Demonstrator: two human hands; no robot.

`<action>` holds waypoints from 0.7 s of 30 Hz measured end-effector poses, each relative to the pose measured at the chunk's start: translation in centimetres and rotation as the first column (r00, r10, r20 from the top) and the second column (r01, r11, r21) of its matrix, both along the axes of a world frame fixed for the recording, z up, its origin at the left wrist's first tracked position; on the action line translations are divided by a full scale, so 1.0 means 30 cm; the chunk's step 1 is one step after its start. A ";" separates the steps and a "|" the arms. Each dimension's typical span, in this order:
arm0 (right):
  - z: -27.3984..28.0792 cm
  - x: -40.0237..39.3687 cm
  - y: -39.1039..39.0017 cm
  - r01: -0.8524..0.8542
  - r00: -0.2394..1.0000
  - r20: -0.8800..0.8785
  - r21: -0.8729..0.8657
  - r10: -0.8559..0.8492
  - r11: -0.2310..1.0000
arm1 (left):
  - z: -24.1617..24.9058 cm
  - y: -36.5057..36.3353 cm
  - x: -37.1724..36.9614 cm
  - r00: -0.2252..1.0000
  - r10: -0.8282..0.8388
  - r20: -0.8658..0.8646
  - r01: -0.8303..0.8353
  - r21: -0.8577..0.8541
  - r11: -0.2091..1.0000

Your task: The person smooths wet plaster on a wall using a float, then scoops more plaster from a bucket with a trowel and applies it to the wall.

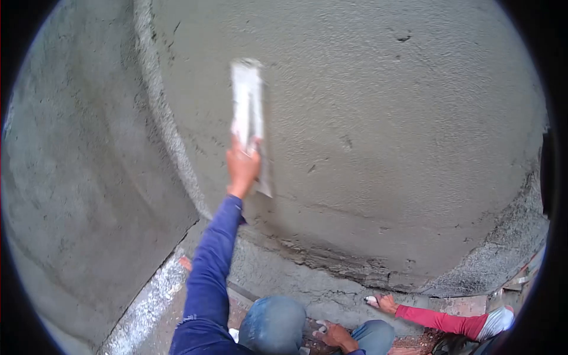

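Note:
My left hand (242, 168), at the end of a blue sleeve, is closed around the handle of a long plastering trowel (247, 89). Held almost upright, the trowel lies against the wet grey plaster (367, 136) of the wall and is slightly blurred. My right hand (336, 336) is low in the view between my knees, its fingers apart and whitish at the tips. I see nothing in it. Below the plastered face runs a rough, ragged lower edge (337, 266).
A co-worker's hand (387, 303) in a red sleeve touches the ledge at lower right, near a small whitish thing. A second grey wall (77, 171) meets mine at a pale corner strip (168, 130). A white-splashed strip (148, 307) runs along its foot.

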State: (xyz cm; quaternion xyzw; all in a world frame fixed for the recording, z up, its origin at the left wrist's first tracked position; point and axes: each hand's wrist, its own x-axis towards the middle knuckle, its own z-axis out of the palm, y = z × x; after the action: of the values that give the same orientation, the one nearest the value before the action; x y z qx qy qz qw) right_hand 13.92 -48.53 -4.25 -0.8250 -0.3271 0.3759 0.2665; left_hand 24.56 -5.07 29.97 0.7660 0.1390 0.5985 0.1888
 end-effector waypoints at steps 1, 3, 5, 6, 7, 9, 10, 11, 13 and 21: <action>0.007 -0.010 -0.023 0.058 0.998 0.006 -0.044 -0.058 0.997 | 0.084 0.087 0.019 0.996 0.028 0.089 -0.036 0.089 0.995; 0.125 -0.033 -0.026 0.041 0.999 -0.009 -0.091 -0.042 0.995 | 0.377 0.088 -0.021 0.997 -0.075 0.006 0.074 -0.226 0.971; 0.148 -0.035 -0.033 -0.006 0.999 -0.039 -0.151 0.000 0.989 | 0.585 0.070 -0.007 1.000 0.005 0.028 -0.002 -0.111 0.994; 0.129 -0.022 -0.039 -0.132 0.990 -0.062 -0.157 0.123 0.979 | 0.614 0.007 0.011 1.000 -0.023 -0.017 0.021 -0.093 0.995; 0.108 -0.017 -0.030 -0.199 0.979 -0.075 -0.165 0.189 0.966 | 0.639 -0.098 0.018 0.997 -0.050 -0.060 0.045 -0.080 0.996; 0.053 -0.007 -0.008 -0.265 0.964 -0.036 -0.222 0.264 0.938 | 0.464 -0.243 0.077 0.999 -0.007 -0.053 0.017 0.196 0.980; 0.021 -0.002 0.008 -0.263 0.960 0.019 -0.271 0.278 0.926 | 0.314 -0.295 0.088 0.996 0.080 0.044 -0.091 0.393 0.915; -0.015 0.004 0.022 -0.272 0.957 0.018 -0.271 0.288 0.923 | 0.163 -0.315 0.116 0.999 0.005 0.037 -0.020 0.410 0.912; -0.065 0.040 0.021 -0.129 0.992 -0.020 -0.097 0.128 0.987 | -0.059 -0.333 0.066 0.976 -0.211 -0.061 0.219 0.194 0.956; -0.067 0.004 -0.031 0.023 0.999 0.041 -0.191 -0.016 0.981 | -0.205 0.391 -0.073 1.000 0.022 0.012 -0.019 -0.219 0.976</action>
State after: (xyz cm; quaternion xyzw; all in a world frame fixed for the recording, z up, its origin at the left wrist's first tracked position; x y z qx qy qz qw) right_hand 14.03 -49.47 -6.25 -0.8572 -0.2866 0.3868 0.1830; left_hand 22.36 6.66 23.83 0.7348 0.2106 0.5870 0.2667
